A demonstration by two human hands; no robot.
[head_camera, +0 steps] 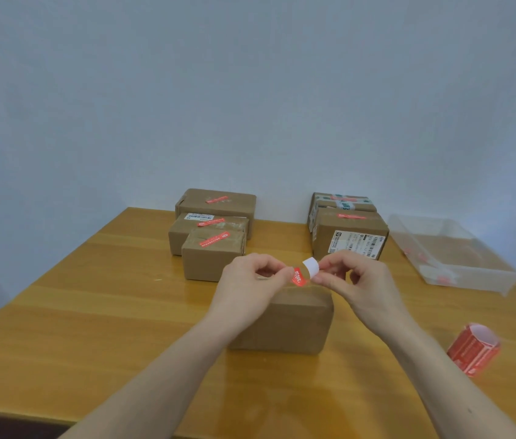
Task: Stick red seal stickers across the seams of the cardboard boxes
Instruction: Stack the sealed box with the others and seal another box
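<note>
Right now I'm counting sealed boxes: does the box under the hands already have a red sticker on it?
No, the near box shows bare cardboard, and the sticker is pinched between both hands above it.

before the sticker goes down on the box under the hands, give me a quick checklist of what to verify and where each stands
1. Red sticker held: ok, left hand pinches it.
2. White backing off: not ok, right hand pinches it, only partly peeled.
3. Target box below the hands: ok.
4. Its top seam visible: cannot tell, hands cover it.
5. Target box unsealed: cannot tell; no red sticker shows on it, unlike the far boxes.
6. Sticker roll on the table beside the right forearm: ok.
</note>
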